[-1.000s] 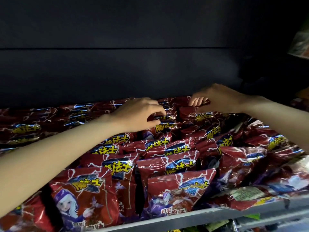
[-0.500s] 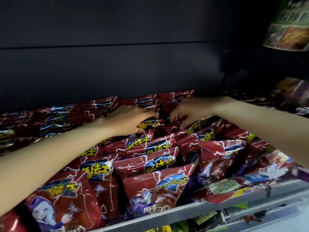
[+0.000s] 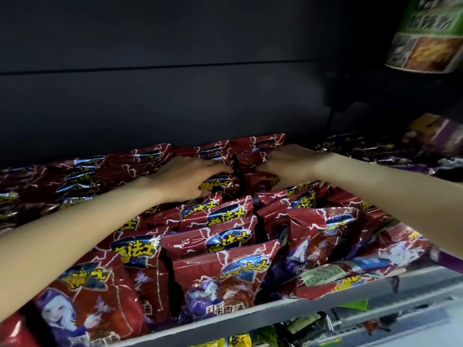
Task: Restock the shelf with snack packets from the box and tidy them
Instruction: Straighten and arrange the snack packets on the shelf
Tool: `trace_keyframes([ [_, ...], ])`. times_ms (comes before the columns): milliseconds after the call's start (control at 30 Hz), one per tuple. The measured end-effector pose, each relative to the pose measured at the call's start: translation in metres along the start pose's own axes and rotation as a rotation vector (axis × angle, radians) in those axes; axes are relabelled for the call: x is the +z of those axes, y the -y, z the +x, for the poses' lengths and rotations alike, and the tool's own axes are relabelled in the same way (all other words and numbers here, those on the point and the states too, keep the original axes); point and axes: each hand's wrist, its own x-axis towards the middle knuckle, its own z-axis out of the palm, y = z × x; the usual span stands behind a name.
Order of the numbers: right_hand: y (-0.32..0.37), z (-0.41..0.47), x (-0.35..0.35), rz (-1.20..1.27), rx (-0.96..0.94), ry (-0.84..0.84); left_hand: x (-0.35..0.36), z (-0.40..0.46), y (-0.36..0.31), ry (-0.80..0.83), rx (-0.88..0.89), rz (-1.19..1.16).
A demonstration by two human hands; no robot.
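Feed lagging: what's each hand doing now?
Left hand: grips a red snack packet.
Right hand: grips a rear red packet.

Two hands [image 3: 190, 176], dozens of red packets [image 3: 225, 274]
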Motion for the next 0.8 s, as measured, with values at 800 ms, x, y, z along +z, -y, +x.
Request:
trace_keyframes([
  [800,-0.013,0.005,0.004,0.232,-0.06,-0.174,0.008,0.035,-0.014,-0.199,0.069,-0.195],
])
